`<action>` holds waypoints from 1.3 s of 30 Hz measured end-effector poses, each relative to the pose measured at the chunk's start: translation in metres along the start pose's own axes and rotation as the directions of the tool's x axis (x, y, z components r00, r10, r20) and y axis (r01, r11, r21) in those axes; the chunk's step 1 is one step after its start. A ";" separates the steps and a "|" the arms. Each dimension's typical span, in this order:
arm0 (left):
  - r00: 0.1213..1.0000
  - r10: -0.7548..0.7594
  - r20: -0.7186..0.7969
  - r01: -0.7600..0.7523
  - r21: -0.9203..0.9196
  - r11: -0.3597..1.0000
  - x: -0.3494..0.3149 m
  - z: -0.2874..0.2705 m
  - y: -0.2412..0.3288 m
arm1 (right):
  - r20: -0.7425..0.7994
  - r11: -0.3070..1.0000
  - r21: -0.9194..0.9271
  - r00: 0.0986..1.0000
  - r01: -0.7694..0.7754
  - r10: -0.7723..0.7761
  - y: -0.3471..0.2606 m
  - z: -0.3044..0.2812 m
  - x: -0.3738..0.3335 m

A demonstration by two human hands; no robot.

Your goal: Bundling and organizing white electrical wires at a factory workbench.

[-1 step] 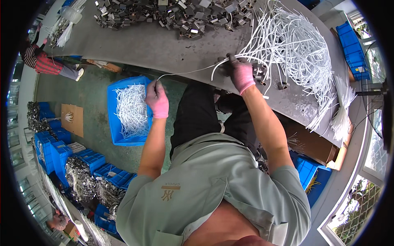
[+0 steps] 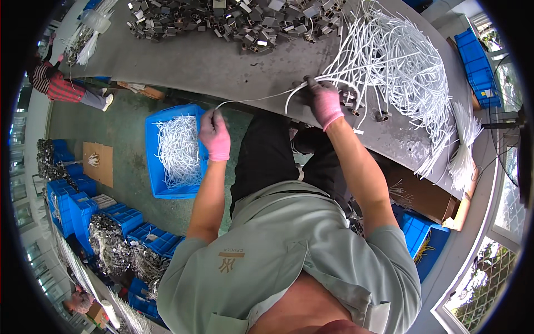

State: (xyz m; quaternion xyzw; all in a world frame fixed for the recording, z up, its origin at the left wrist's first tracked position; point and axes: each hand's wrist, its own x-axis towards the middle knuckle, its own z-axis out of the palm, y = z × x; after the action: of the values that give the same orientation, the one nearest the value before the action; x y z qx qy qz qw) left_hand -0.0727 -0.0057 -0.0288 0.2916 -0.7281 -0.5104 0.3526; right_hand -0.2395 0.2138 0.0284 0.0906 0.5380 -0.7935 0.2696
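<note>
My left hand (image 2: 214, 133), in a pink glove, pinches one end of a thin white wire (image 2: 253, 101) above the floor, just off the table's near edge. My right hand (image 2: 324, 104), also in a pink glove, grips the same wire at the edge of the grey table (image 2: 211, 61). The wire runs taut between the two hands. A large tangled pile of white wires (image 2: 400, 61) lies on the table just beyond my right hand. Below my left hand, a blue crate (image 2: 153, 167) on the floor holds more white wires.
A heap of small metal parts (image 2: 239, 22) covers the table's far side. Another person in a striped top (image 2: 53, 83) is at the far left. Stacked blue crates (image 2: 78, 206) hold metal pieces at lower left. A cardboard box (image 2: 428, 195) and a white wire bundle (image 2: 464, 145) are on the right.
</note>
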 end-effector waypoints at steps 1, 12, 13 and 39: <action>1.000 0.005 0.005 -0.005 -0.003 1.000 -0.002 0.007 0.003 | 0.004 1.000 0.031 1.000 -0.002 0.001 0.004 -0.001 -0.003; 0.966 0.066 0.251 -0.049 -0.073 0.996 -0.034 0.044 0.043 | 0.087 0.980 0.174 0.989 0.101 -0.118 -0.021 -0.011 -0.025; 0.957 -0.011 0.291 0.039 -0.093 0.995 -0.035 0.046 0.044 | 0.082 0.978 0.177 0.989 0.107 -0.123 -0.024 -0.014 -0.026; 0.612 -0.113 0.783 0.476 -0.250 0.843 -0.027 0.085 0.119 | 0.192 0.920 -0.278 0.954 0.278 -0.230 -0.050 -0.018 -0.070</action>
State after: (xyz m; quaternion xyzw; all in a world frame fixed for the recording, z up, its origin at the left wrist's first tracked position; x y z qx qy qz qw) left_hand -0.1336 0.0976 0.0585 0.0906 -0.6131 -0.7847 -0.0110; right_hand -0.2100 0.2672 0.0921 -0.0846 0.6373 -0.7349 0.2161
